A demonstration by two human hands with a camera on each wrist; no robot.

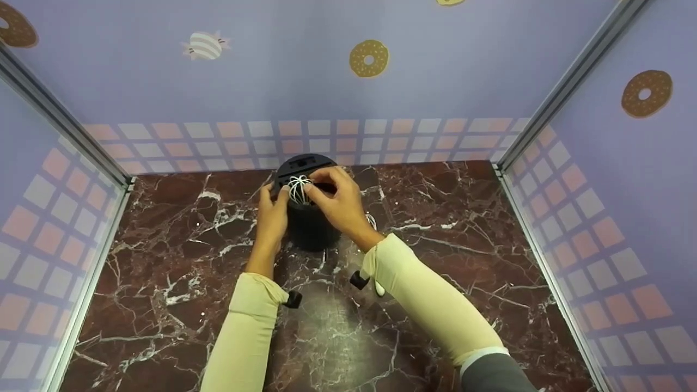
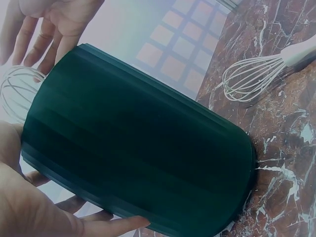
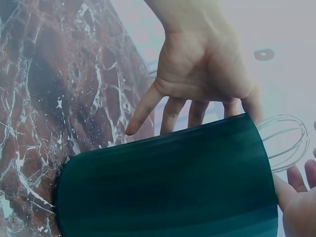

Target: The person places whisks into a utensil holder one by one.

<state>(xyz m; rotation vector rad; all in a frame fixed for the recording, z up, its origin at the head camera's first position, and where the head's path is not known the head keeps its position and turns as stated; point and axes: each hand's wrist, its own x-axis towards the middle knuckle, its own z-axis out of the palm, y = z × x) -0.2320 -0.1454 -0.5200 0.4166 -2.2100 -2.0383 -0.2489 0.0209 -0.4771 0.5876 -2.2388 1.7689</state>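
Note:
A whisk (image 1: 298, 189) with white wires stands in a dark cylindrical holder (image 1: 311, 228), its wire head above the rim. The handle is hidden inside. My right hand (image 1: 343, 201) has thumb and forefinger at the right side of the wires, pinching them. On the holder's left side rests my left hand (image 1: 271, 220); in the left wrist view its fingers (image 2: 116, 227) lie fairly straight along the wall. The left thumb is up at the rim beside the wires. A black slotted disc (image 1: 304, 161) stands at the back of the holder's top.
A second whisk (image 2: 254, 79) with a white handle lies on the marbled table (image 1: 179, 261), right of the holder and partly under my right forearm. A patterned wall (image 1: 305, 81) rises close behind the holder, and side panels (image 1: 599, 218) bound the table.

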